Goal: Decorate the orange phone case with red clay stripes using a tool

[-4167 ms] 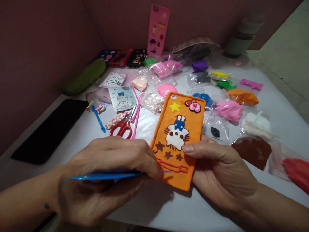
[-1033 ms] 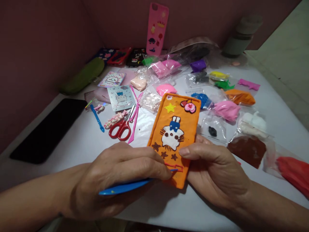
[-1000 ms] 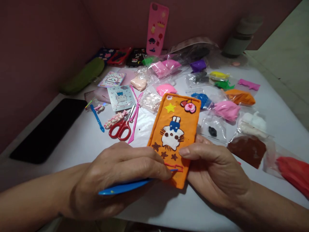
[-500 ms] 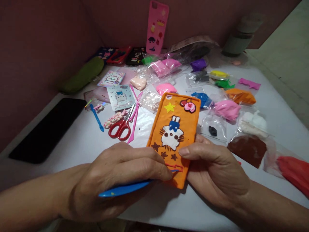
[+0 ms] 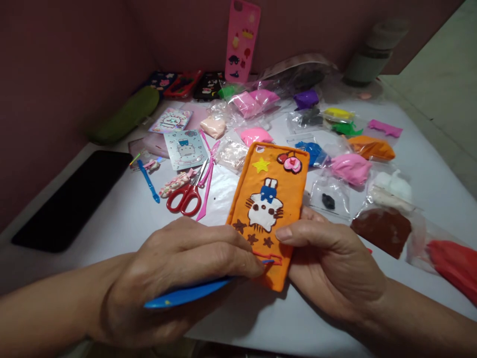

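The white surface (image 5: 246, 323) is carrying everything, w/ the L hand (image 5: 190, 268) and R hand (image 5: 331, 263) meeting above its near side. R grip is clasping the orange case (image 5: 290, 199) along one edge, thumb lying on the face and fingers going behind, so the case is sitting tilted above the surface, in front of the person. L grip is pinching the blue tool (image 5: 186, 293), its tip lying over the red outline (image 5: 276, 257) at the case's near end. Risk-wise, that tip could be gouging the orange or dragging the outline loose if L is pressing too hard or R grip is slackening; R thumb is also resting just beside the white figure (image 5: 261, 214) and could be smudging it if it's soft. Containers: the bottle (image 5: 365, 69) at the back is looking blurred, so contents are prob. greyish, hard to say. Clear bags (image 5: 419, 243) are holding a red lump (image 5: 452, 263), orange lump (image 5: 372, 147) and pink lump (image 5: 350, 169); a small bag (image 5: 316, 196) nr the case is holding a tiny black lump (image 5: 328, 201).
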`<state>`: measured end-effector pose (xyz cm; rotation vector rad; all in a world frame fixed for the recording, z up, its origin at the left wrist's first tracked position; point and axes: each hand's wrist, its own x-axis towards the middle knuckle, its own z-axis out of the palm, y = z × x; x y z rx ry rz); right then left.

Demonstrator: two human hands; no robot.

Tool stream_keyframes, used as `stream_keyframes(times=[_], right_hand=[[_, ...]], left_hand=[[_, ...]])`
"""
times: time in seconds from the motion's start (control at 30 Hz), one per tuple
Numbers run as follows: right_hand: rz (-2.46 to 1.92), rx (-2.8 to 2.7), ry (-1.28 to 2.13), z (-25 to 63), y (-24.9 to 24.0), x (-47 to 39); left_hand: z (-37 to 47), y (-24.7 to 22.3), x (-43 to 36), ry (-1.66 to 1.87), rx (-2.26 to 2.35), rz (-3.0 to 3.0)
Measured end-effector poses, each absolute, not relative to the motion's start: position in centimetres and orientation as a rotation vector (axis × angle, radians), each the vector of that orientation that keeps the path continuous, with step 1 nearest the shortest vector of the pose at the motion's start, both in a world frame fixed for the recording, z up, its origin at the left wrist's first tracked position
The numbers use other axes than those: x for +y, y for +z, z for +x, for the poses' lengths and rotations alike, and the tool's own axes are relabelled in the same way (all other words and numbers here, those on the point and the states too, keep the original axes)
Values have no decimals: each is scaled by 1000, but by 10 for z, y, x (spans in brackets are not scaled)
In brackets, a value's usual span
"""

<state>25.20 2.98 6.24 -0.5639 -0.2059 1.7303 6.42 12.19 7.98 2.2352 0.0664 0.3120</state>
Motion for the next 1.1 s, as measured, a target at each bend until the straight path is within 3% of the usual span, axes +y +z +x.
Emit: stream_keyframes(times=[1.1], right_hand=[[-651,-201,1731,251,63,31]], left_hand=[[66,81,121,300,12,2231]])
